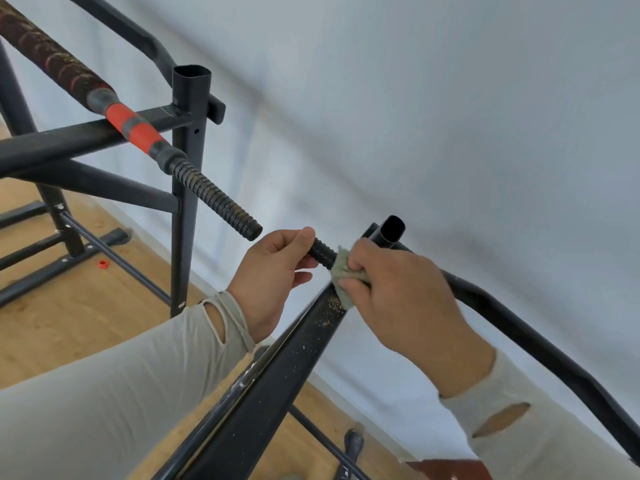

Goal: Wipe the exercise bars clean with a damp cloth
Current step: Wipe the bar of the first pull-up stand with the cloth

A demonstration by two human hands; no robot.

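Two hands work on a black exercise frame [277, 372] beside a white wall [450, 116], over a wooden floor [86, 317]. Left hand [273, 271] grips the ribbed bar end [322, 252]; right hand [394, 292] pinches a greenish cloth [341, 275] against that bar. Another ribbed bar [214, 199] with red grip juts nearby.

Left hand [273, 268] curled in a grip, thumb on top; right hand [391, 289] fingers pinched closed.

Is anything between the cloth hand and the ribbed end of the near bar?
Nothing visible. The right hand already presses the grey-green cloth against the black ribbed bar end, while the left hand grips its tip.
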